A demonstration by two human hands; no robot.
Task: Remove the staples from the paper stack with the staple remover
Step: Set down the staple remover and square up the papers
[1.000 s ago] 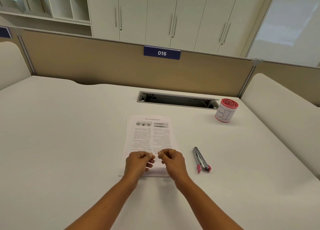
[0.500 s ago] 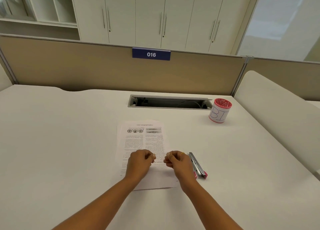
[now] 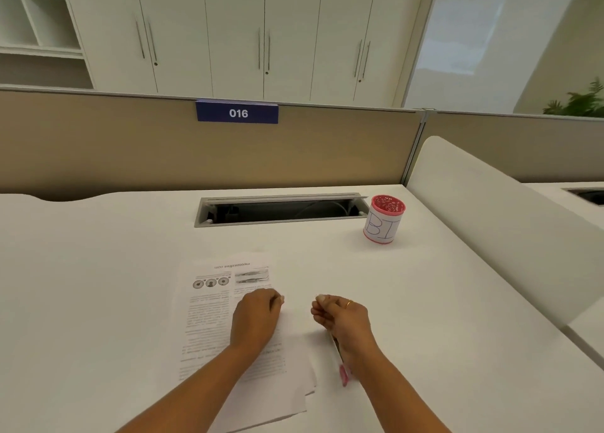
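The printed paper stack [image 3: 209,318] lies on the white desk [image 3: 98,285], its lower sheets fanned out at the near right corner. My left hand [image 3: 256,318] rests on the stack's right side with its fingers curled and holds nothing. My right hand [image 3: 343,318] hovers just right of the paper, with thumb and forefinger pinched on a tiny staple that is barely visible. The staple remover [image 3: 343,374] lies on the desk under my right wrist. Only its pink end and a strip of its body show.
A red cup [image 3: 384,220] with a white label reading "BI" stands at the back right, next to the open cable slot [image 3: 281,208]. A beige partition [image 3: 130,151] closes the back. A white side panel [image 3: 490,220] borders the right.
My hands, held together over the paper's near edge, have parted. The right hand has moved right off the stack and now covers the staple remover. The camera has tilted and shifted.
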